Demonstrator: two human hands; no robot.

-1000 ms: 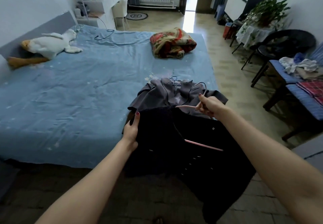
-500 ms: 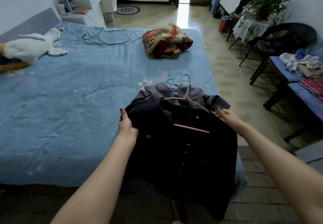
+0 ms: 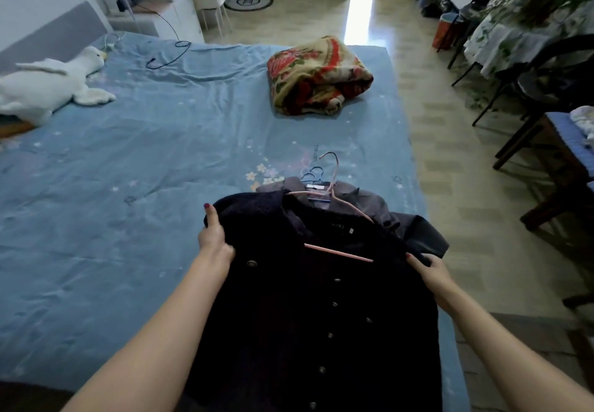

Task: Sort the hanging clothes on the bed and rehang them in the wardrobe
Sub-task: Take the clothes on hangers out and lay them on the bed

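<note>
My left hand (image 3: 214,238) grips the left shoulder of the dark coat (image 3: 321,299), thumb up on the fleecy fabric and fingers curled underneath. My right hand (image 3: 429,268) pinches the coat's right shoulder edge, fingers closed on the cloth. Between them the pink hanger (image 3: 337,218) sits in the neck, its bar showing across the open front, its hook pointing to 12 o'clock.

The risk I see is the hanger sitting unevenly: its right arm shows above the fabric while its left end is hidden under the collar, so I cannot tell whether both shoulders are seated. If I lift by the hook as things stand, I judge the heavy coat could slide off one side. The pink hook also lies close to a blue hanger (image 3: 313,175) at 12 o'clock, belonging to the grey garment (image 3: 414,228) underneath; the two could snag and drag that piece along.

The coat lies at the near edge of the bed (image 3: 144,154), its hem hanging toward me at 6 o'clock. Further out, a folded floral blanket (image 3: 318,77) rests at 12 o'clock, and a white plush goose (image 3: 48,83) lies at 10 o'clock. The wardrobe is not in view.
</note>
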